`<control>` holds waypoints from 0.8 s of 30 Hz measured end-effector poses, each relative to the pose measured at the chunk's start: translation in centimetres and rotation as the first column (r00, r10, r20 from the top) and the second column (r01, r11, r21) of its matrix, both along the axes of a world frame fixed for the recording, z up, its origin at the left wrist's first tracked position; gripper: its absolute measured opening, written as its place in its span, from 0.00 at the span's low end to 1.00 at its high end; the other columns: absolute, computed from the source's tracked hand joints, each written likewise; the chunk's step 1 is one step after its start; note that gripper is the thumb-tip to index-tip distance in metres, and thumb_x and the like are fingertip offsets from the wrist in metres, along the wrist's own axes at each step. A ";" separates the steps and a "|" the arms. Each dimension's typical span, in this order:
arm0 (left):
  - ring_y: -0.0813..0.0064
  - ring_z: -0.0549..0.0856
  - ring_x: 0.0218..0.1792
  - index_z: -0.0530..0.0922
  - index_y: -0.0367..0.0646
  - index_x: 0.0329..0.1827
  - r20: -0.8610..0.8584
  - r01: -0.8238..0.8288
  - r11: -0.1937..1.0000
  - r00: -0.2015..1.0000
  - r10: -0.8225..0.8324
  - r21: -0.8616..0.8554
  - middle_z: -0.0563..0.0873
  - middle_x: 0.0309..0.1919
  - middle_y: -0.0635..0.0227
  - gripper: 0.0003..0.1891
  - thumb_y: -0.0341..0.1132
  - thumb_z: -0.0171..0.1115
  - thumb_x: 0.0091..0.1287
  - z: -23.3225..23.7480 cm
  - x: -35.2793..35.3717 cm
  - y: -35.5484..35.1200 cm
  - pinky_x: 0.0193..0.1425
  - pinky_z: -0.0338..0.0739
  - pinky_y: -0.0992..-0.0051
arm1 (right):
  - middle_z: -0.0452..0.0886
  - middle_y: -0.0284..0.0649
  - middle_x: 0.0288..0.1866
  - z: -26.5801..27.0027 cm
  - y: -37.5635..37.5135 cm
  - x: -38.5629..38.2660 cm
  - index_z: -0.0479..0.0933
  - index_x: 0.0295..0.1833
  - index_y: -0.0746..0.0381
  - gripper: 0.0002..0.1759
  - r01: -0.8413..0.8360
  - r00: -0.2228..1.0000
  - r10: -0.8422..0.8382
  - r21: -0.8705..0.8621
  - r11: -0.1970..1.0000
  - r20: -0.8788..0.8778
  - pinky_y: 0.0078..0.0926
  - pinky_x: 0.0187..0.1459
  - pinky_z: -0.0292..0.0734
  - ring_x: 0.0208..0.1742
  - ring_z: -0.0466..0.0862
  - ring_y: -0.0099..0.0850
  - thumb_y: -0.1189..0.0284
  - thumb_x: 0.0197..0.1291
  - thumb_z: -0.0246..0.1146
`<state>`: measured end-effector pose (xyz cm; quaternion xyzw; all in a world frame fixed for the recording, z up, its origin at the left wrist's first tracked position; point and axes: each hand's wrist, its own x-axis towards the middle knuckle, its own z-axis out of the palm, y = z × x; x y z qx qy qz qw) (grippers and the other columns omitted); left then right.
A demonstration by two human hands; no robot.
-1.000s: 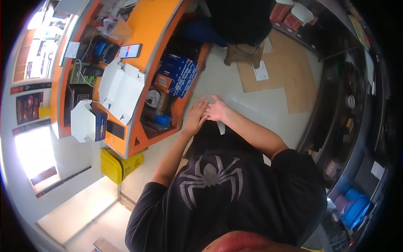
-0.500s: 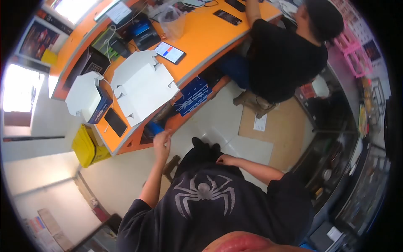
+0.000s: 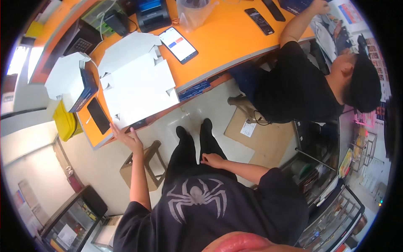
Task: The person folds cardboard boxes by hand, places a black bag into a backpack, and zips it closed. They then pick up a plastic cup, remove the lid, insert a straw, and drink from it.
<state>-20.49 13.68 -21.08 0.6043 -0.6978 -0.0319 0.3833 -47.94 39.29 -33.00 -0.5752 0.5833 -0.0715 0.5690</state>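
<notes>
My left hand (image 3: 128, 137) is raised with fingers spread, its tips at the near edge of the orange counter (image 3: 218, 46), just below a flat unfolded white carton (image 3: 136, 88). It holds nothing. A black phone (image 3: 98, 115) lies on the counter a little left of that hand. My right hand (image 3: 211, 159) rests on my thigh over black trousers, fingers loosely curled, with nothing visible in it.
A wooden stool (image 3: 145, 166) stands under my left arm. Another person in black (image 3: 302, 84) sits at the counter's right end, reaching across it. A lit phone (image 3: 179, 44), a folded white box (image 3: 67, 77), a printer (image 3: 153, 14) and a yellow bin (image 3: 67, 124) are nearby.
I have stood up closer to the counter. My left hand rose from below the shelf to the counter's edge; my right hand stayed on my thigh.
</notes>
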 end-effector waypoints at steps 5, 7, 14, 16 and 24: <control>0.51 0.42 0.76 0.37 0.32 0.75 -0.005 -0.127 0.992 0.992 0.127 0.011 0.41 0.76 0.46 0.47 0.62 0.43 0.70 -5.0 0.4 -0.2 0.77 0.35 0.54 | 0.84 0.44 0.29 -8.6 -3.2 -4.0 0.81 0.34 0.62 0.21 -0.605 0.775 0.591 0.532 0.592 0.223 0.40 0.30 0.79 0.29 0.84 0.39 0.55 0.48 0.73; 0.53 0.39 0.77 0.32 0.32 0.75 -0.074 -0.159 0.987 0.985 0.158 -0.006 0.36 0.76 0.47 0.52 0.68 0.41 0.67 -5.8 -0.1 -0.6 0.77 0.34 0.56 | 0.83 0.44 0.27 -13.1 -6.2 -5.4 0.81 0.32 0.62 0.21 -0.534 0.835 0.376 0.759 0.372 0.403 0.37 0.26 0.81 0.28 0.84 0.36 0.54 0.49 0.74; 0.57 0.48 0.71 0.32 0.34 0.75 -0.267 -0.301 0.906 0.937 0.224 -0.297 0.44 0.72 0.48 0.53 0.66 0.45 0.65 -14.6 4.2 -3.9 0.71 0.43 0.58 | 0.80 0.53 0.47 -38.1 -21.5 -14.7 0.72 0.52 0.61 0.36 0.723 0.613 -0.729 -0.156 0.673 -0.305 0.41 0.50 0.76 0.50 0.80 0.49 0.46 0.46 0.71; 0.58 0.53 0.68 0.33 0.34 0.75 -0.266 -0.268 0.856 0.951 0.160 -0.443 0.48 0.70 0.49 0.51 0.64 0.47 0.65 -14.8 5.7 -5.7 0.68 0.49 0.59 | 0.77 0.56 0.53 -44.3 -27.2 -18.0 0.64 0.64 0.60 0.50 0.899 0.305 -0.892 -0.207 0.385 -0.334 0.38 0.53 0.76 0.52 0.80 0.49 0.45 0.39 0.75; 0.61 0.71 0.56 0.37 0.35 0.74 -0.196 -0.157 0.410 0.979 -0.054 -0.898 0.64 0.63 0.50 0.47 0.55 0.53 0.67 -15.2 13.1 -11.5 0.57 0.71 0.61 | 0.71 0.51 0.58 -45.5 -38.8 -23.7 0.48 0.73 0.58 0.54 0.694 0.199 -0.894 -0.587 0.417 -0.401 0.40 0.56 0.74 0.59 0.75 0.50 0.64 0.44 0.74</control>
